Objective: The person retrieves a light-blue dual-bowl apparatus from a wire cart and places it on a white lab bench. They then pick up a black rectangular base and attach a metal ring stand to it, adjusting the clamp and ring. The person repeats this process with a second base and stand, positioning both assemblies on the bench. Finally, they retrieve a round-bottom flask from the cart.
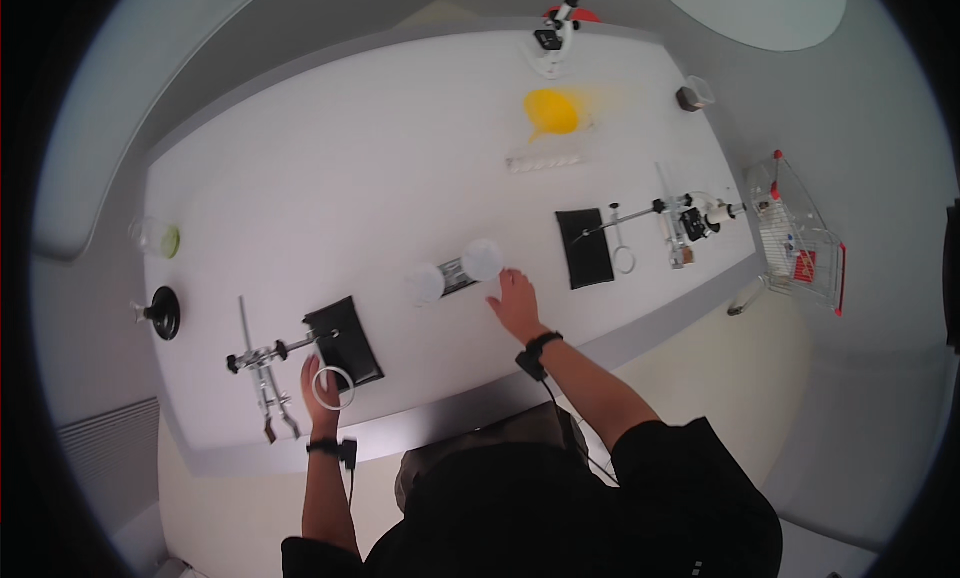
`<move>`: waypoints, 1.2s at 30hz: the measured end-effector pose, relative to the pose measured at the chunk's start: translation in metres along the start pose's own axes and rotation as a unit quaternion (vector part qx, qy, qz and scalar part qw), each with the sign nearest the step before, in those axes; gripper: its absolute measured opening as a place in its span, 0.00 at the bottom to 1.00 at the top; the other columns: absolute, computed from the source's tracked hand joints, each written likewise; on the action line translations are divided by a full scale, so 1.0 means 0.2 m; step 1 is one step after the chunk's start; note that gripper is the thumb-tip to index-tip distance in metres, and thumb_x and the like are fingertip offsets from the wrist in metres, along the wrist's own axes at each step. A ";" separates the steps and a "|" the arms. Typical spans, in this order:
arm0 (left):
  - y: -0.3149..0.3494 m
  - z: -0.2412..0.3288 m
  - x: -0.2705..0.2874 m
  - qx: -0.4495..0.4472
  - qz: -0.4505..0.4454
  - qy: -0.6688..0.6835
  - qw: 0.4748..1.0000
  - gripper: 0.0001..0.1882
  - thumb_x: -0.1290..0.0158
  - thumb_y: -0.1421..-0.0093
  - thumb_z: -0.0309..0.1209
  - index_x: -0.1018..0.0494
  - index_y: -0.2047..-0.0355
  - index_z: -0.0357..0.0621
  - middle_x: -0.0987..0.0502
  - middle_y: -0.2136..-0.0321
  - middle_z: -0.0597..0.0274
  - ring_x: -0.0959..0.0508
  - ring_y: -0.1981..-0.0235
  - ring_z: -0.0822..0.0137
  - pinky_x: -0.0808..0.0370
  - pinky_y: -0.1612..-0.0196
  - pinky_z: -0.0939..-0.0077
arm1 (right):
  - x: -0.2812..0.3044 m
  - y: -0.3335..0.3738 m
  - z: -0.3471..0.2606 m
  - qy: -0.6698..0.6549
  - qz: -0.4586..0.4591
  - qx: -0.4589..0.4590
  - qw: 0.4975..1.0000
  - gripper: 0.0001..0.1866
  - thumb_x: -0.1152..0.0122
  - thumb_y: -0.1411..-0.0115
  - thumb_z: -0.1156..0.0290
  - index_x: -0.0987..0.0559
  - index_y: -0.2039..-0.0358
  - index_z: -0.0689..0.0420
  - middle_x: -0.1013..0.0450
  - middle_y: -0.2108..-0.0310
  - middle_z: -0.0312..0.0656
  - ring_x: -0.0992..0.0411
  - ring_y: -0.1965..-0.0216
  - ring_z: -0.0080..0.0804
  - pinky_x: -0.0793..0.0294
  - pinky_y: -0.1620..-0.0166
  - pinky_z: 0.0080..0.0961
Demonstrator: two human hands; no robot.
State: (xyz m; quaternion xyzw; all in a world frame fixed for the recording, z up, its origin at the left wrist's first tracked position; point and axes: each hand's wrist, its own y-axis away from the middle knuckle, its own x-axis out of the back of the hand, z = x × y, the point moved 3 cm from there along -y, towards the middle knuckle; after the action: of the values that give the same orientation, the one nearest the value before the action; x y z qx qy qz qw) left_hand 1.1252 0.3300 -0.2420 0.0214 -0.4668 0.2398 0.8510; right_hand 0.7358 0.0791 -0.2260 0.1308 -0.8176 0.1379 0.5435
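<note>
My left hand [318,396] rests at the near left of the white table [330,158], fingers around the white ring [333,385] of a lab stand with a black base [345,343] and metal rod with clamps [262,363]. My right hand [515,298] lies flat with fingers apart near the table's middle, holding nothing. It is just right of a small balance with two white round pans [455,268], the nearer pan [482,259] almost at my fingertips.
A second lab stand with black base [584,248], ring and clamps [685,218] stands at the right. A yellow funnel [552,111], a microscope [556,33], a clear rack [542,162], a glass with green contents [160,238], a black knob-shaped object [162,311] and a wire basket [800,238] are around.
</note>
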 end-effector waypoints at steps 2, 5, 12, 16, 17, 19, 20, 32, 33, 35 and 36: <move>0.17 0.11 0.07 0.048 -0.003 0.002 0.999 0.13 0.45 0.41 0.25 0.26 0.55 0.37 0.23 0.61 0.45 0.23 0.58 0.47 0.27 0.51 0.57 | 0.15 0.12 0.06 -0.039 -0.009 0.018 0.999 0.22 0.33 0.48 0.69 0.26 0.52 0.58 0.29 0.57 0.49 0.31 0.54 0.49 0.29 0.53 0.42; 0.45 0.35 -0.05 0.075 -0.096 0.071 0.990 0.09 0.43 0.43 0.23 0.23 0.61 0.38 0.21 0.68 0.51 0.21 0.65 0.51 0.24 0.57 0.62 | 0.32 0.36 0.32 -0.110 -0.038 -0.041 0.992 0.12 0.39 0.46 0.72 0.22 0.59 0.55 0.27 0.63 0.45 0.27 0.60 0.47 0.26 0.57 0.39; 0.15 1.61 -0.76 -0.012 -0.227 0.234 0.945 0.12 0.42 0.41 0.30 0.23 0.58 0.40 0.20 0.60 0.51 0.21 0.56 0.52 0.25 0.51 0.63 | 0.64 0.64 1.08 -0.125 -0.097 -0.142 0.977 0.09 0.43 0.43 0.71 0.20 0.61 0.54 0.25 0.66 0.44 0.25 0.64 0.46 0.24 0.60 0.39; -0.27 2.07 -1.37 -0.039 -0.174 0.238 0.955 0.25 0.43 0.39 0.33 0.32 0.43 0.38 0.27 0.47 0.45 0.27 0.45 0.48 0.31 0.42 0.61 | 0.90 0.59 1.37 -0.096 -0.168 -0.137 0.971 0.12 0.45 0.42 0.69 0.20 0.59 0.54 0.24 0.63 0.46 0.25 0.61 0.49 0.25 0.56 0.43; -0.37 2.18 -1.46 -0.047 -0.173 0.230 0.957 0.29 0.43 0.39 0.34 0.36 0.40 0.37 0.29 0.45 0.43 0.30 0.43 0.47 0.33 0.41 0.59 | 0.95 0.59 1.45 -0.083 -0.184 -0.141 0.969 0.13 0.45 0.42 0.68 0.20 0.58 0.54 0.24 0.63 0.46 0.25 0.61 0.49 0.25 0.56 0.43; -0.51 2.37 -1.58 -0.064 -0.166 0.253 0.951 0.30 0.44 0.39 0.32 0.39 0.38 0.38 0.30 0.45 0.41 0.30 0.43 0.44 0.32 0.41 0.58 | 1.02 0.63 1.61 -0.073 -0.198 -0.166 0.963 0.14 0.45 0.42 0.68 0.21 0.57 0.54 0.24 0.63 0.46 0.25 0.60 0.49 0.25 0.55 0.42; -0.53 2.36 -1.70 -0.090 -0.160 0.242 0.953 0.29 0.45 0.39 0.30 0.39 0.38 0.39 0.29 0.46 0.41 0.29 0.44 0.44 0.31 0.42 0.58 | 1.05 0.61 1.65 -0.069 -0.205 -0.170 0.961 0.14 0.46 0.42 0.67 0.21 0.56 0.55 0.24 0.63 0.46 0.25 0.60 0.49 0.26 0.55 0.42; -0.58 2.38 -2.01 -0.041 -0.127 0.410 0.902 0.12 0.52 0.41 0.25 0.30 0.56 0.37 0.24 0.64 0.48 0.24 0.61 0.47 0.25 0.58 0.59 | 0.94 0.55 1.69 -0.229 -0.271 -0.162 0.921 0.20 0.40 0.43 0.66 0.25 0.49 0.56 0.24 0.66 0.47 0.25 0.63 0.45 0.25 0.58 0.37; -0.56 2.36 -1.99 -0.021 -0.129 0.407 0.904 0.11 0.53 0.38 0.28 0.29 0.57 0.37 0.24 0.66 0.50 0.23 0.64 0.51 0.25 0.59 0.62 | 0.92 0.51 1.65 -0.240 -0.294 -0.154 0.912 0.24 0.39 0.43 0.66 0.27 0.46 0.56 0.24 0.64 0.47 0.25 0.63 0.44 0.25 0.58 0.37; -0.53 2.31 -1.95 -0.011 -0.121 0.343 0.932 0.14 0.54 0.31 0.38 0.29 0.62 0.38 0.23 0.71 0.60 0.23 0.69 0.65 0.26 0.64 0.72 | 0.90 0.45 1.56 -0.236 -0.252 -0.130 0.929 0.33 0.37 0.45 0.69 0.35 0.39 0.56 0.26 0.58 0.48 0.25 0.61 0.43 0.26 0.57 0.37; -0.56 2.66 -1.68 -0.033 -0.153 0.317 0.935 0.15 0.58 0.29 0.38 0.29 0.65 0.39 0.23 0.77 0.57 0.22 0.72 0.60 0.26 0.65 0.68 | 0.91 0.45 1.61 -0.227 -0.211 -0.153 0.938 0.38 0.36 0.46 0.70 0.39 0.36 0.56 0.27 0.55 0.48 0.26 0.60 0.42 0.26 0.56 0.36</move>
State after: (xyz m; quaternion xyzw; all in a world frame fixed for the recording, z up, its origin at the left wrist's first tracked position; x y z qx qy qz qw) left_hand 0.6044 -0.0391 -0.1913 -0.0129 -0.1714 0.0854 0.9814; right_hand 0.3593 0.0330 -0.1851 0.2437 -0.8840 -0.1398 0.3737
